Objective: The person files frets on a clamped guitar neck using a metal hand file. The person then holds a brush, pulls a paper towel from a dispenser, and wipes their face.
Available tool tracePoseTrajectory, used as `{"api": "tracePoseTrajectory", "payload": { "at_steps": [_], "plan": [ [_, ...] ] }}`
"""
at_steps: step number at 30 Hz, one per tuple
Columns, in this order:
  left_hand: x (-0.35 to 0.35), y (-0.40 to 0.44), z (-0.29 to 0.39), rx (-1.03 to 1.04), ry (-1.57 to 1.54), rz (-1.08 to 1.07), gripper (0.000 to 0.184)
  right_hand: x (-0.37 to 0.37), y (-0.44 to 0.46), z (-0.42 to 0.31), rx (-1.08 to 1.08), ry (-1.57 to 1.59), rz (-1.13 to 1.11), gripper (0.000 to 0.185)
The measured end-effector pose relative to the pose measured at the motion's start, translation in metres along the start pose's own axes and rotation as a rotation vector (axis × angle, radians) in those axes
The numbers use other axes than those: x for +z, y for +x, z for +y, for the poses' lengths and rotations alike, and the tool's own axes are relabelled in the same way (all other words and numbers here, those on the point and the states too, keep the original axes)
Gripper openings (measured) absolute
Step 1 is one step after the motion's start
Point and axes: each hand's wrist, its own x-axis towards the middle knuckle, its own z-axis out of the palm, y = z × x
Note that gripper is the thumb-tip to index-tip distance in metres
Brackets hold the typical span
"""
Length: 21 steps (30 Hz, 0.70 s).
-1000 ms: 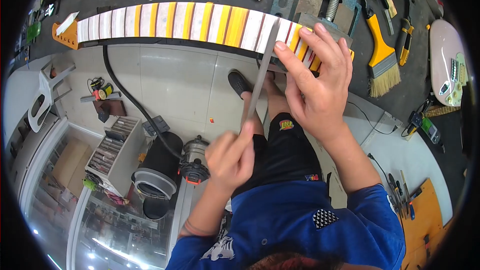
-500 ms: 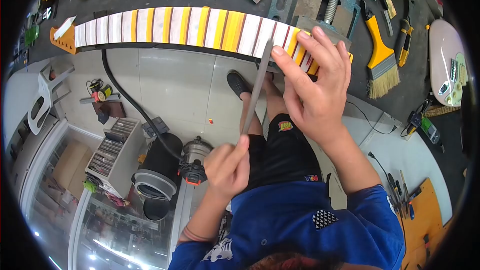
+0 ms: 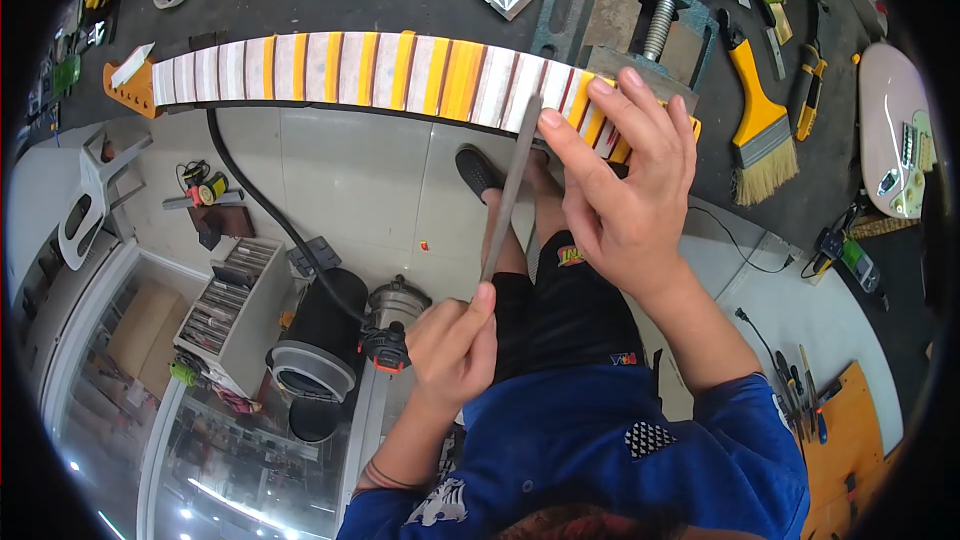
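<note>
A guitar neck [image 3: 320, 68] lies along the bench edge, its fingerboard covered in white and yellow tape strips between the frets. My left hand [image 3: 453, 345] is closed round the lower end of a long thin metal file [image 3: 513, 185]. The file's tip rests at the near edge of the taped fingerboard, towards its right end. My right hand [image 3: 630, 170] lies over that right end with its fingers spread, and the index fingertip is beside the file's tip. No object shows in its grasp.
Behind the neck stands a metal vise [image 3: 655, 35]. A yellow brush [image 3: 760, 115], a cutter [image 3: 812, 70] and a pink guitar body [image 3: 890, 130] lie to the right. Below left are a black hose [image 3: 262, 198], a vacuum [image 3: 312, 370] and a box of sheets [image 3: 230, 310].
My left hand has drawn the file down towards my body, and its tip is lower on the fingerboard. The neck appears slightly lower in view. My right hand stays on its right end.
</note>
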Motion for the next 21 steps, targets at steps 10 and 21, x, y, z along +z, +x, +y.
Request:
{"api": "tracePoseTrajectory", "payload": {
  "at_steps": [10,21],
  "plan": [
    [0.015,0.065,0.0,0.031,-0.007,-0.003,0.05,-0.003,0.002,-0.005,0.009,-0.009,-0.011,0.066],
    [0.037,0.126,0.013,0.054,0.081,0.062,0.054,-0.001,0.001,-0.004,0.002,-0.025,0.009,0.066]
  ]
}}
